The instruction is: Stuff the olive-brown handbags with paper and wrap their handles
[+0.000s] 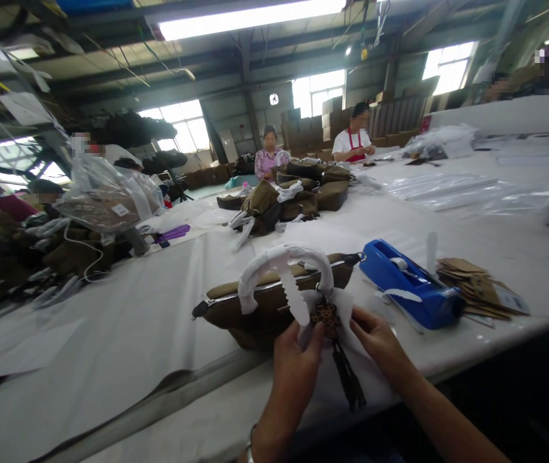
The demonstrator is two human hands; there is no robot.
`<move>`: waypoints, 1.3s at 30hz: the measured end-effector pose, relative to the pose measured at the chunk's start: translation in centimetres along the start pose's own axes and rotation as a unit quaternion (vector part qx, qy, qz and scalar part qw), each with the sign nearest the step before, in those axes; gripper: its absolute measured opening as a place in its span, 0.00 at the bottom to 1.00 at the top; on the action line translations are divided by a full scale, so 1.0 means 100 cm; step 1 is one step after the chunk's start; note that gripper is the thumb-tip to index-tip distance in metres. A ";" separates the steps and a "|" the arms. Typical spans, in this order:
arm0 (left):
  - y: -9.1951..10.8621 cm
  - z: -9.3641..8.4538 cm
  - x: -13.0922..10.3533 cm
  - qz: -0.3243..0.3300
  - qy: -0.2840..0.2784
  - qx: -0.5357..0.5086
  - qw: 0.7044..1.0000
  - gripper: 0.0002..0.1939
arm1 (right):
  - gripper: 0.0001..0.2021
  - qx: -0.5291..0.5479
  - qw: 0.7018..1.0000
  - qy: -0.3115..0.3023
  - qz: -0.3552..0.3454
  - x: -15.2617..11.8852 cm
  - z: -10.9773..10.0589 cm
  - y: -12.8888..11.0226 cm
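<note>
An olive-brown handbag (250, 325) with a zipped top stands before me on the white-covered table, its handles (254, 267) wrapped in white paper. From a handle hangs a dark, patterned charm (325, 315) with a black tassel (349, 379). My left hand (298, 354) has its thumb pressed on the charm, fingers closed behind it. A sheet of thin white paper (343, 305) lies behind the charm, and my right hand (375, 337) pinches its right edge. The fingertips of both hands are partly hidden.
A blue tape dispenser (407, 283) is just right of the bag, beside a stack of brown cardboard tags (477, 289). Several more bags (298, 193) are heaped farther back. Clear plastic sheets (448, 190) lie at right. Two people (351, 141) work across the table.
</note>
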State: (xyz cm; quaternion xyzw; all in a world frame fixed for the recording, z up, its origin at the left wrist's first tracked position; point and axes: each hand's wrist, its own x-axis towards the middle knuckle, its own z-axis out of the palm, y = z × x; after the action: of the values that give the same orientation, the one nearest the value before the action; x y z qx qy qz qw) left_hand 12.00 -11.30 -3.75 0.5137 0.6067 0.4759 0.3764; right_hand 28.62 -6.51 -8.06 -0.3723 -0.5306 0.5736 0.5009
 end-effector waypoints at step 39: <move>0.005 -0.007 0.014 0.010 -0.011 -0.001 1.000 0.16 | 0.19 -0.288 0.936 0.191 -0.069 -0.095 -0.016 0.022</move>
State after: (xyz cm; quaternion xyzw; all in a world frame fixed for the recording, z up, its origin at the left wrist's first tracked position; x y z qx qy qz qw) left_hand 11.20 -10.02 -3.08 0.5243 0.5972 0.4744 0.3787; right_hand 31.82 -15.17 -11.42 -0.5658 -0.5913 0.2788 0.5025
